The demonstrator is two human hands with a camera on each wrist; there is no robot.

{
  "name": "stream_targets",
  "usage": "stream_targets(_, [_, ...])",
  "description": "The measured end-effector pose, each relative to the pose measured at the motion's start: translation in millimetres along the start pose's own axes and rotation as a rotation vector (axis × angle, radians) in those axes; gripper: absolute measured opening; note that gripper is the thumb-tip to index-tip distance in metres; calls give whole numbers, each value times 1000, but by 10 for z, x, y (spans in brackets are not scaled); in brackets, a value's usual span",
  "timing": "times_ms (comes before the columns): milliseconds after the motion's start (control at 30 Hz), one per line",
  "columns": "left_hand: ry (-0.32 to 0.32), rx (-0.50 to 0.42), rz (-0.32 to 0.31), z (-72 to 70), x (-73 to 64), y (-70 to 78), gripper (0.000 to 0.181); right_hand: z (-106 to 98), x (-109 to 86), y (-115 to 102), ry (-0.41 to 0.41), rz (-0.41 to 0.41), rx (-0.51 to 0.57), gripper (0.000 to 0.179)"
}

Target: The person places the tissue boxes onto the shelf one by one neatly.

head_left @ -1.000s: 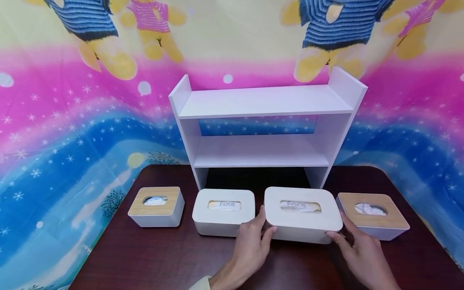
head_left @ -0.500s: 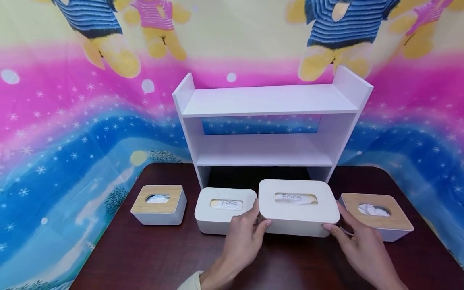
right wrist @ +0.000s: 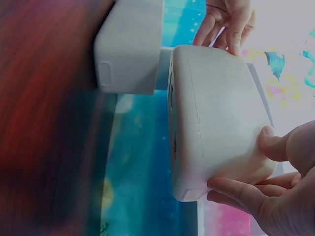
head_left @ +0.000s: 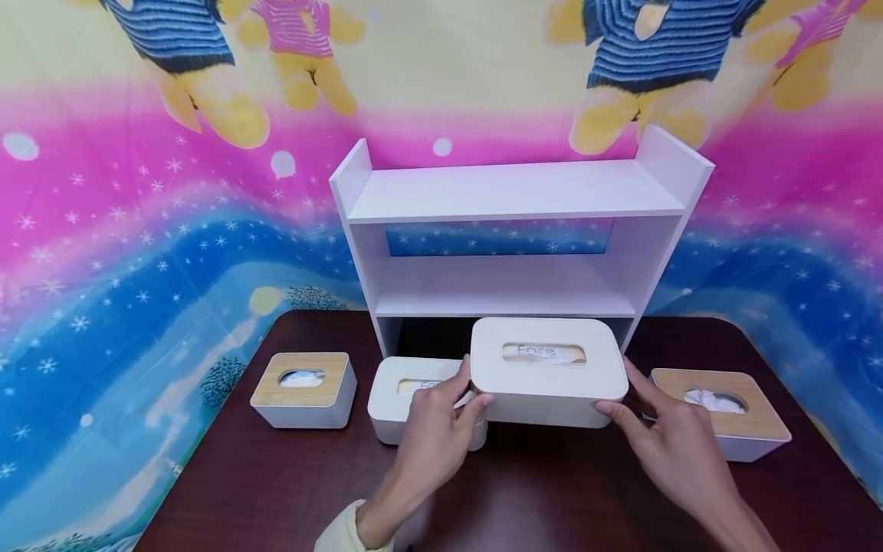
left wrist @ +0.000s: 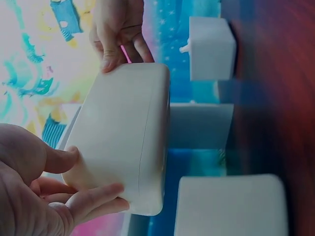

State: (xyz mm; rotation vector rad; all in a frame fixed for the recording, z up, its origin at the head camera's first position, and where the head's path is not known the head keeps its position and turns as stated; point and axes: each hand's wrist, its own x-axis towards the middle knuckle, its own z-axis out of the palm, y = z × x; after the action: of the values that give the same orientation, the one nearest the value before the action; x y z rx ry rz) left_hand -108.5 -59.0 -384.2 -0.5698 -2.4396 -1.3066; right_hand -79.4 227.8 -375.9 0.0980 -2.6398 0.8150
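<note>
Between my two hands a white tissue box [head_left: 548, 408] is held up off the dark table, its lid slot showing a slip marked with the word "Face". At its left end, my left hand [head_left: 433, 433] grips the corner with thumb in front and fingers along the side and underneath. My right hand [head_left: 679, 452] grips the opposite end the same way. The left wrist view shows the raised box [left wrist: 113, 123] with daylight under it. A second white tissue box [head_left: 388, 395] stands on the table, partly hidden behind my left hand.
A white two-tier shelf [head_left: 503, 287] stands at the back, just behind the held box. Wood-lidded tissue boxes sit on the dark table [head_left: 552, 498]: one at left [head_left: 306, 414], another at right [head_left: 759, 414], partly behind my right hand. A printed cloth [head_left: 138, 230] hangs behind.
Both hands have lifted the white tissue box from the table, carrying it up and leftward toward the shelf. It now overlaps the front of the shelf's lower opening.
</note>
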Motion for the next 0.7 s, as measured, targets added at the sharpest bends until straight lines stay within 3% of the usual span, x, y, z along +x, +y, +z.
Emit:
stream_targets(200, [31,-28,-19,-182,73,-17,60,53,131,-175,23,-23,45,72])
stream_targets(333, [53,-4,-71,-305,123,-13,60,95,230,-280,-2,-14,85,71])
stream_targets(567, [84,14,-153,-522,240,-46,60,176,430,-457,18,-72,188,69])
stream_targets(700, [107,23,-189,-640,293,-66,58,199,514,-567,-14,-53,251,69])
